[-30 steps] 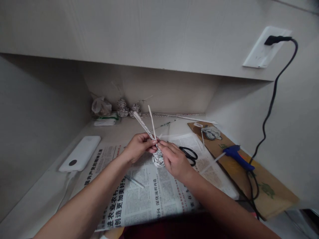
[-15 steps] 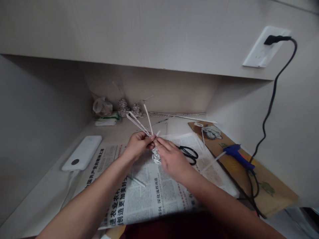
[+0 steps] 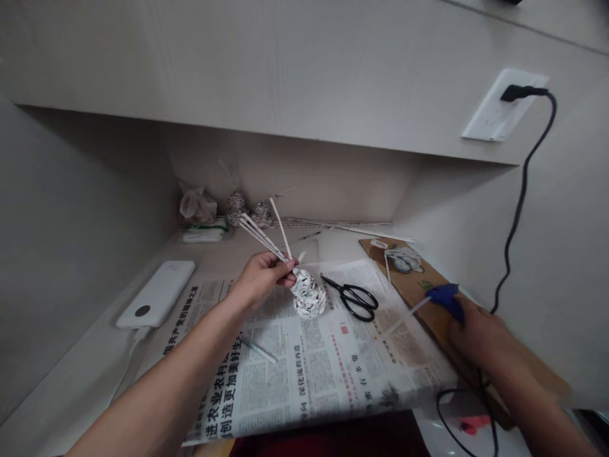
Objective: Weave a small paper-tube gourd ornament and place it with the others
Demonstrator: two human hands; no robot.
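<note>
Woven paper gourd (image 3: pixel 310 298), knobbly and two-bulbed, is pinched by its neck in my left hand (image 3: pixel 264 277), thin rolled-paper strips (image 3: pixel 261 237) splaying above it, over newspaper (image 3: pixel 280 397) printed 深化流程再造 on the counter (image 3: pixel 345 251). My right hand (image 3: pixel 483 333) grips a blue plastic glue gun (image 3: pixel 445 296) by brown cardboard (image 3: pixel 410 285); black-handled scissors (image 3: pixel 358 301) lie between, on the newsprint.

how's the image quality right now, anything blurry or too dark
Head view: dim, flat light overall, the left side of the recess in heavy shadow; the right hand at the blue glue gun looks softly smeared; the black scissors look crisper.
</note>
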